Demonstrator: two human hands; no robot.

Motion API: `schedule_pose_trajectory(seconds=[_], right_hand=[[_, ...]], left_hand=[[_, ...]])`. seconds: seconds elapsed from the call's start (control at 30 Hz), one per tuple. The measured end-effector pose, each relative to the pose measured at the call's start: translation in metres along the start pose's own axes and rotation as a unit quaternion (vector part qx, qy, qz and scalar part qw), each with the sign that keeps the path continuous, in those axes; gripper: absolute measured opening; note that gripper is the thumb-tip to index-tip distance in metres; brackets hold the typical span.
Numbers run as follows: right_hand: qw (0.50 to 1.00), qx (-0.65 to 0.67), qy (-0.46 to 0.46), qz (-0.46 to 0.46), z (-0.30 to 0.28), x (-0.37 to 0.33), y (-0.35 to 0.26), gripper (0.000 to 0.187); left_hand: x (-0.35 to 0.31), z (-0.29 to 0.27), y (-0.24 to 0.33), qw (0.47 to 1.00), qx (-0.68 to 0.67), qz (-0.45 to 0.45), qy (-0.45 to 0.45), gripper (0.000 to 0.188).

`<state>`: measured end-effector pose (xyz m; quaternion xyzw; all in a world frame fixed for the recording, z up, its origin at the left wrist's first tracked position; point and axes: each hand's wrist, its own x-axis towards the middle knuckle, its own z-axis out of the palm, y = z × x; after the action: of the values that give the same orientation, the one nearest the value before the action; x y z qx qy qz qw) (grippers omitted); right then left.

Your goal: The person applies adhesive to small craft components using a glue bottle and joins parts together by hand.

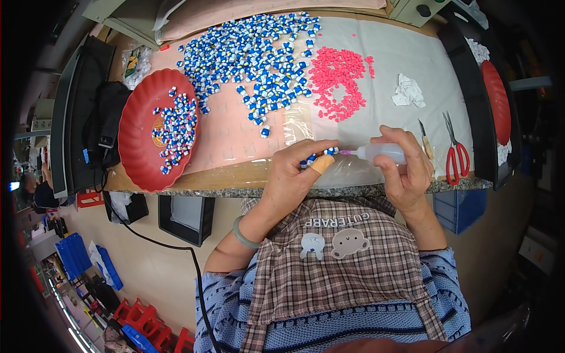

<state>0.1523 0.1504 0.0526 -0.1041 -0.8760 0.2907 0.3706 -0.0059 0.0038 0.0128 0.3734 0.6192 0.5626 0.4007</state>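
Observation:
My left hand (292, 172) is closed around a few small blue-and-white figures (331, 151), pinching one at the fingertips; a tan wrap covers one finger. In my right hand (413, 175) lies a translucent white squeeze bottle (385, 153), held sideways between thumb and fingers. Its thin pink nozzle (346, 152) points left and meets, or nearly meets, the pinched figure. Beyond my hands spreads a large heap of similar blue-and-white figures (247, 53). Right of that heap is a patch of small bright pink pieces (338, 73).
At the left stands a red scalloped bowl (136, 126) partly filled with figures. Red-handled scissors (457, 159) and a pointed tool with a pale handle (426, 144) lie at the right, near a crumpled white tissue (408, 92). A black cable (159, 240) hangs past the table's front edge.

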Motion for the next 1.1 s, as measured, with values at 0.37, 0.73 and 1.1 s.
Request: schedule_pose_trajectory(seconds=[0.37, 0.73, 1.1], right_hand=[[0.854, 0.383, 0.078, 0.342, -0.004, -0.005, 0.040, 0.032], [0.974, -0.016, -0.033, 0.222, 0.011, 0.010, 0.075, 0.021], [0.977, -0.113, -0.074, 0.164, 0.024, 0.022, 0.075, 0.016]], left_hand=[[-0.001, -0.003, -0.004, 0.999, -0.028, -0.036, 0.019, 0.026], [-0.001, -0.003, -0.007, 0.999, -0.007, -0.042, 0.015, 0.025], [0.000, -0.005, -0.009, 0.999, -0.004, -0.050, 0.014, 0.025]])
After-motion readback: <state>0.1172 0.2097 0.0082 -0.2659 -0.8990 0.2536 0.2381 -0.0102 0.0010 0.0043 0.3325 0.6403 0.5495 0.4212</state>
